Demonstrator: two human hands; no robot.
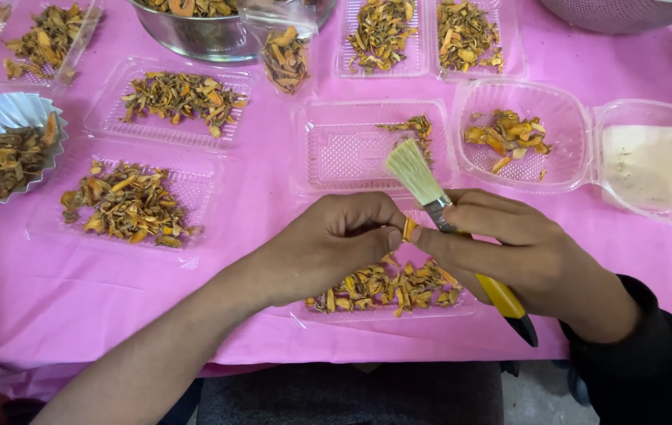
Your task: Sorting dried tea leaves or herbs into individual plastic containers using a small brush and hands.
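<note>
My left hand (334, 242) and my right hand (509, 248) meet over a clear plastic tray (304, 316) of orange-brown dried slices (387, 285) at the table's near edge. Between the fingertips of both hands sits one small orange dried piece (408, 229). My right hand also grips a paintbrush (430, 193) with a yellow and black handle; its pale bristles point up and away toward an almost bare clear tray (344, 153).
The pink tablecloth (257, 236) carries several clear trays of dried slices (127, 203), a round clear container (568, 142) with a few pieces, a foil cup (5, 110) at left, a steel bowl (202, 35) at the back and a colander rim (619, 16) back right.
</note>
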